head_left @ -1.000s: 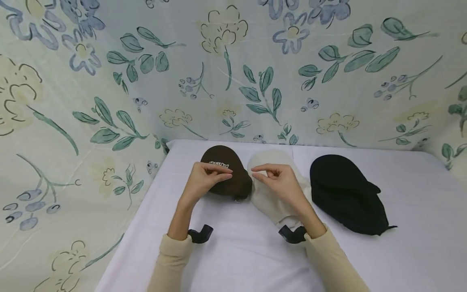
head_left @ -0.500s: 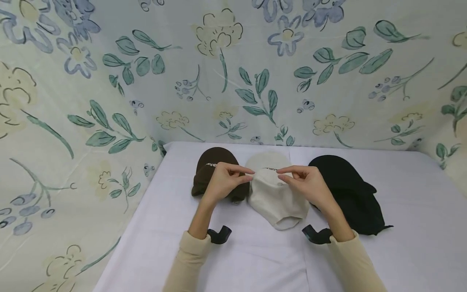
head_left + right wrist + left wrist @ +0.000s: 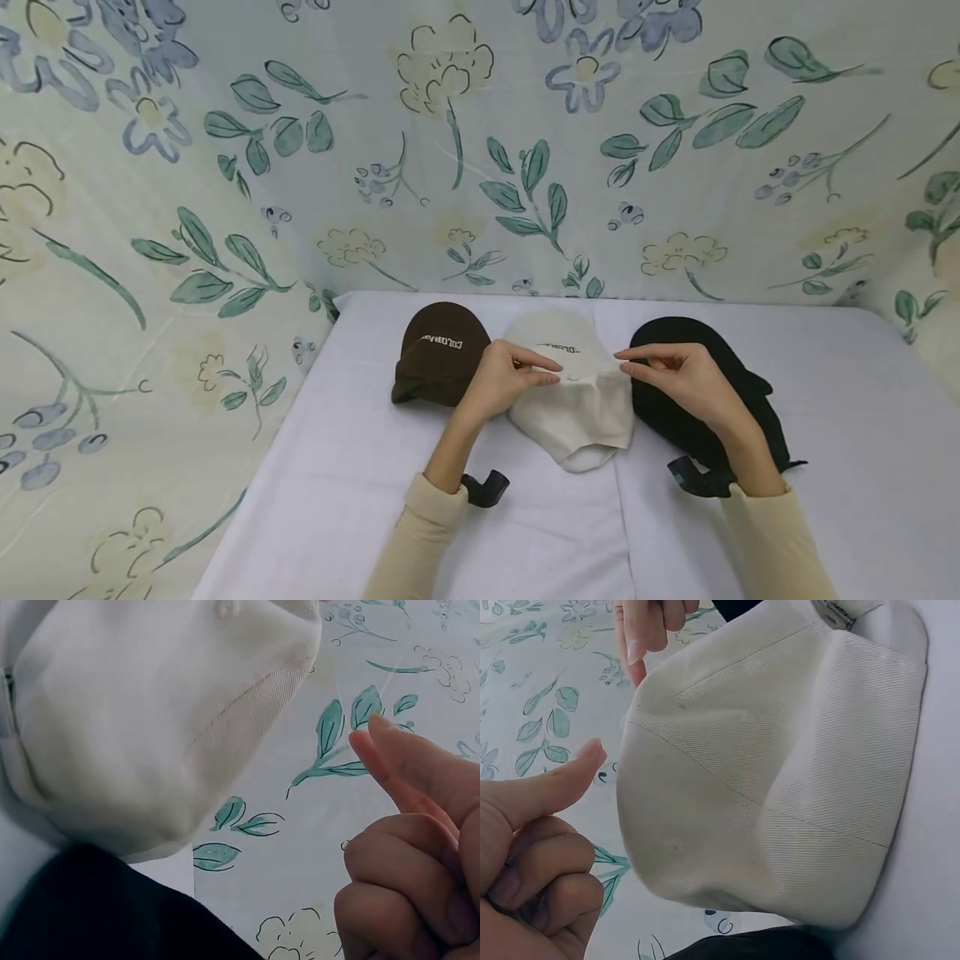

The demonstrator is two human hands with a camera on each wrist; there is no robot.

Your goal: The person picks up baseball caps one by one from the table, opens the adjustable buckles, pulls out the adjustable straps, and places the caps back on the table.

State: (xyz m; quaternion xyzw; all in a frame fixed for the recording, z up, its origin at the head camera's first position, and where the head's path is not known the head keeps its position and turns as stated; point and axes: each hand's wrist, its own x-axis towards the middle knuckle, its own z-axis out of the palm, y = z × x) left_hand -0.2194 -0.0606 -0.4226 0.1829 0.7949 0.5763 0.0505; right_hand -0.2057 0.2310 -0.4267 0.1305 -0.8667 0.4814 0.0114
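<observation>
A white cap with dark lettering on its front lies on the white cloth, between a brown cap and a black cap. My left hand hovers over the white cap's left side, thumb and forefinger tips close together with nothing visible between them. Over the black cap is my right hand, in a similar pose, its tips facing the left hand's. Both wrist views show the other fingers folded in; those of the right hand hold nothing visible. In those views the white cap stands beside each hand.
A white cloth covers the table under the caps. Behind and at the sides hangs a floral curtain. A dark angular piece sits at each wrist, the left one and the right one near the cuffs.
Both hands have moved right, from in front of the brown and white caps to the white and black ones. The gap between them has widened slightly. More of the brown cap shows now.
</observation>
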